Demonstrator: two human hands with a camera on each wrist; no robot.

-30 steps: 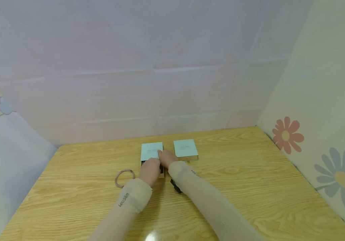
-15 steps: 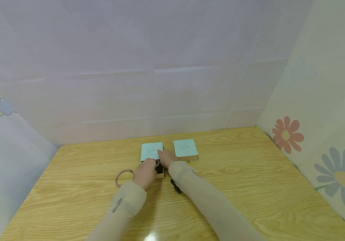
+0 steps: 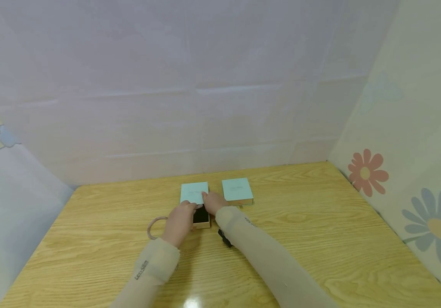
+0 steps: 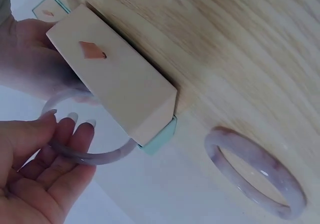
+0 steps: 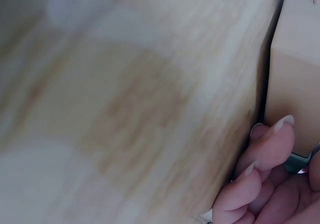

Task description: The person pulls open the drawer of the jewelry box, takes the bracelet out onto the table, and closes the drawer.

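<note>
My left hand (image 3: 179, 221) pinches a pale purple marbled bangle (image 4: 102, 157) between thumb and fingers, in front of the left box. That box has a light blue sleeve (image 3: 194, 193) and a cream drawer (image 4: 112, 78) with a small tan pull tab. The drawer is slid partly out toward me and shows a black inside (image 3: 201, 215). With curled fingers, my right hand (image 3: 214, 202) grips the box at its right side, thumb over the sleeve. A second purple bangle (image 4: 257, 171) lies on the table left of the box.
Another light blue box (image 3: 237, 189), closed, stands to the right of the first. A small black object (image 3: 224, 238) lies beside my right forearm. The wooden table (image 3: 101, 239) meets a pale cloth wall (image 3: 147, 128) at its back edge.
My left hand has drawn back left and toward me from over the drawer, with the bangle in its fingers. More of the black inside now shows. The right hand stays put.
</note>
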